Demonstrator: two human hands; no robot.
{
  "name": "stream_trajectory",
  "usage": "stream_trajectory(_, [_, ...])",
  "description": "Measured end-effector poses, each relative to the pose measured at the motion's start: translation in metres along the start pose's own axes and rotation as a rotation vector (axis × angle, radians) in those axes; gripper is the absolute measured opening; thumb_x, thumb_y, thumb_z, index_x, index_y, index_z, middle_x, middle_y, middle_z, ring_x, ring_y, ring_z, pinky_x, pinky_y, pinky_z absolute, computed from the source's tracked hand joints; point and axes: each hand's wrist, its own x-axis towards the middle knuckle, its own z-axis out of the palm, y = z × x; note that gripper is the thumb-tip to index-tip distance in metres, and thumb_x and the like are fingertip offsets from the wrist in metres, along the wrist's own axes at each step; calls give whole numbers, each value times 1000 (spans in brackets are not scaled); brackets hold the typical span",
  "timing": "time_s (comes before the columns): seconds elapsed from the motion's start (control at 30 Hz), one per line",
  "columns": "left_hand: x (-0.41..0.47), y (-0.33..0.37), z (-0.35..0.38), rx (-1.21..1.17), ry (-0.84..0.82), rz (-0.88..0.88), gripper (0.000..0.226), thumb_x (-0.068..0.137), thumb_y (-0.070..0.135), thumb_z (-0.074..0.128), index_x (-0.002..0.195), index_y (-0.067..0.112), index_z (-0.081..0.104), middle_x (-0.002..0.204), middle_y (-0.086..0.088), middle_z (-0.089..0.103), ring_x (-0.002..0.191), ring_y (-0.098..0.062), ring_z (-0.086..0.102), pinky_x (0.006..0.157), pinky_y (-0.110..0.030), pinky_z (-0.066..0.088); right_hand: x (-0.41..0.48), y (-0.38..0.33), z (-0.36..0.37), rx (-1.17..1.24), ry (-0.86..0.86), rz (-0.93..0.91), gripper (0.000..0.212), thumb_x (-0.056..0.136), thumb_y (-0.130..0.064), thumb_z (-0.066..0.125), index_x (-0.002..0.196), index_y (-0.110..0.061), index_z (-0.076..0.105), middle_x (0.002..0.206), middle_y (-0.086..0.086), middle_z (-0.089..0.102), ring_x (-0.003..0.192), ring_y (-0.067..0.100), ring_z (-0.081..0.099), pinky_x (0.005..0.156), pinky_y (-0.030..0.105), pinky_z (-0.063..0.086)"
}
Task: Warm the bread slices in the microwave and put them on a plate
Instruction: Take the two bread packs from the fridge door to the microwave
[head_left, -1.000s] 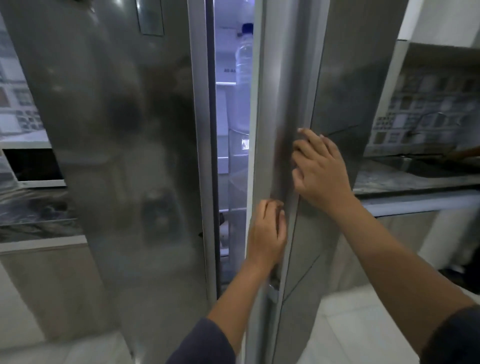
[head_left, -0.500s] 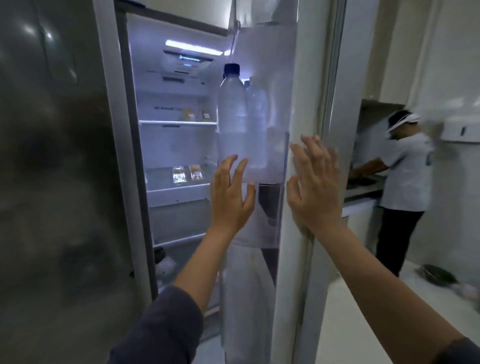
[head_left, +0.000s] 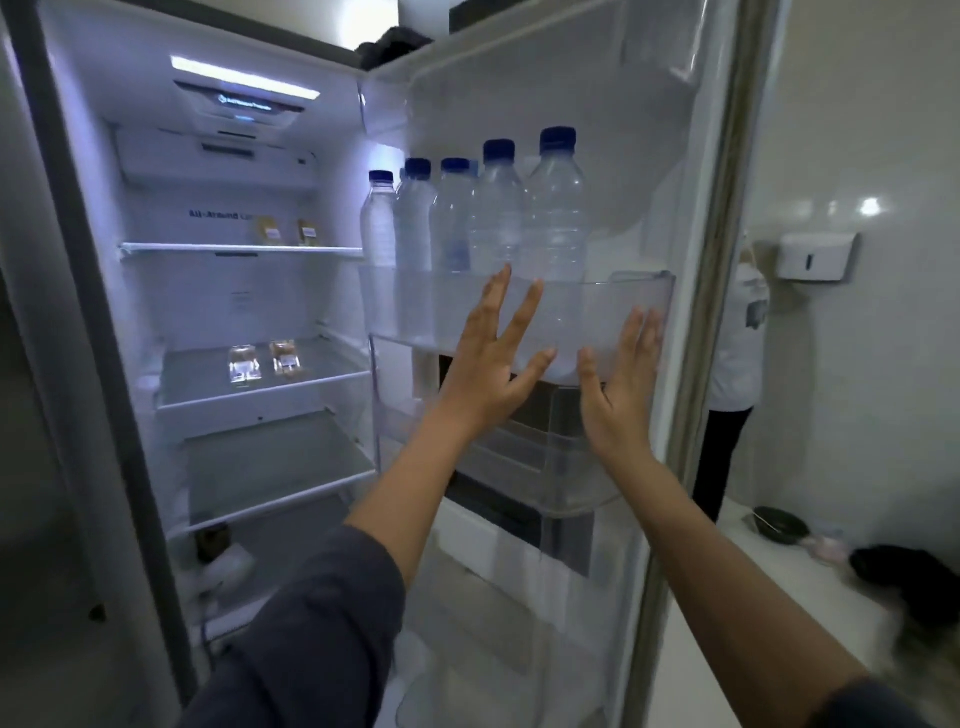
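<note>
Fingers splayed, door bin — water bottles

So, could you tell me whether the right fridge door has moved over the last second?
Yes. The fridge door has swung open rightward, away from the fixed interior shelves, earlier seen only through a narrow gap.
</note>
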Motion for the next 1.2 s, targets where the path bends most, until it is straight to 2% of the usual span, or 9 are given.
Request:
stream_trajectory(0.1, [17,9,36,77,-36,7,65,93,54,27,148,25,11,159,-7,-2,147,-19,-5,119,-49,4,17,37,-18,30,-62,42,69,98,-34,39,148,-21,-8,157,3,-17,144,14,-17,119,48,-5])
stream_trajectory(0.2, [32,16,68,151,-74,-27,64,94,49,32,149,27,8,159,-6,-6,146,-19,-11,116,-48,-4,33,71,-30,48,-116,84,70,98,-35,38,148,-22,-9,157,1,-18,145,16,-17,120,46,-4])
stream_trajectory(0.37, [53,18,108,246,-120,-26,64,96,41,37,148,28,1,158,-8,-10,144,-19,-15,116,-46,-5,55,110,-39,45,-165,101,71,96,-43,33,149,-22,-9,158,-1,-16,146,14,-15,120,42,-3])
stream_trajectory(0.53, [63,15,136,321,-154,-36,65,97,40,35,147,28,-5,156,-7,-16,139,-14,-24,116,-44,-9,66,131,-41,87,-173,126,65,101,-26,35,149,-19,-8,158,-2,-14,146,11,-11,118,30,-1])
stream_trajectory(0.67, [64,11,142,355,-170,-19,65,97,38,36,147,27,-5,156,-6,-14,140,-16,-21,117,-44,-7,66,133,-41,118,-145,154,66,100,-22,38,149,-23,-6,159,-4,-9,146,9,-7,120,35,6])
stream_trajectory(0.83, [57,6,120,329,-234,-6,60,99,33,35,149,24,2,158,-4,-9,146,-19,-9,119,-41,2,52,109,-35,50,-17,237,63,99,-16,41,150,-22,6,159,-4,6,146,11,5,121,39,12])
stream_trajectory(0.93, [35,-10,94,258,-269,-68,59,98,38,34,149,24,6,159,-2,-7,147,-18,-5,119,-39,9,28,83,-18,-114,23,258,63,98,-17,43,150,-19,8,159,3,0,147,16,1,117,28,3])
stream_trajectory(1.07, [-5,-48,40,266,-295,-153,59,98,40,32,149,25,7,159,0,-4,147,-17,-4,119,-39,8,-4,42,20,-229,-28,166,60,97,-16,43,150,-20,14,159,3,-4,147,21,-5,115,31,5])
stream_trajectory(1.2, [-52,-93,-23,263,-312,-245,59,98,40,33,149,26,5,159,2,-5,146,-15,-6,118,-36,4,-30,-11,79,-161,-129,84,60,97,-15,44,149,-21,15,159,-1,1,147,17,-3,111,27,5])
